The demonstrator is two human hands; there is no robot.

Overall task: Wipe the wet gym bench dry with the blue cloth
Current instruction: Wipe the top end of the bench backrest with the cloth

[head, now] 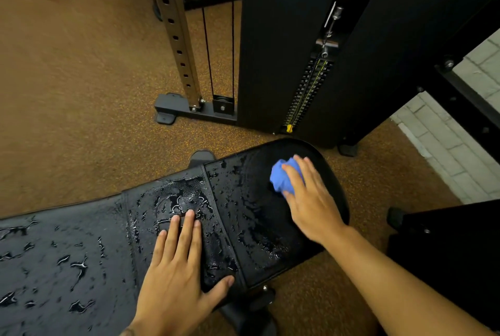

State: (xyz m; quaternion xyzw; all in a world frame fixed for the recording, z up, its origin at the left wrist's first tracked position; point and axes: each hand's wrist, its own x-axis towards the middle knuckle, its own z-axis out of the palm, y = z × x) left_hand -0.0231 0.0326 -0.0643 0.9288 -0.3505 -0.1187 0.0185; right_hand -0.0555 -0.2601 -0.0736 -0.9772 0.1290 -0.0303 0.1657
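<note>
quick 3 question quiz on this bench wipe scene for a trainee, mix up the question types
1. True or false: the left hand holds the blue cloth.
2. Where on the bench is the cloth working?
A. rounded end section
B. long left section
C. on the floor
3. Fill in: the left hand rests ____ on the wet middle panel.

Key
1. False; the right hand presses it.
2. A
3. flat

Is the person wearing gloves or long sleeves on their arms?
No. Both the left hand and the right hand are bare, with no gloves, rings or watch showing. No sleeves reach the forearms. A small dark marking, maybe a tattoo, shows at the left wrist.
</note>
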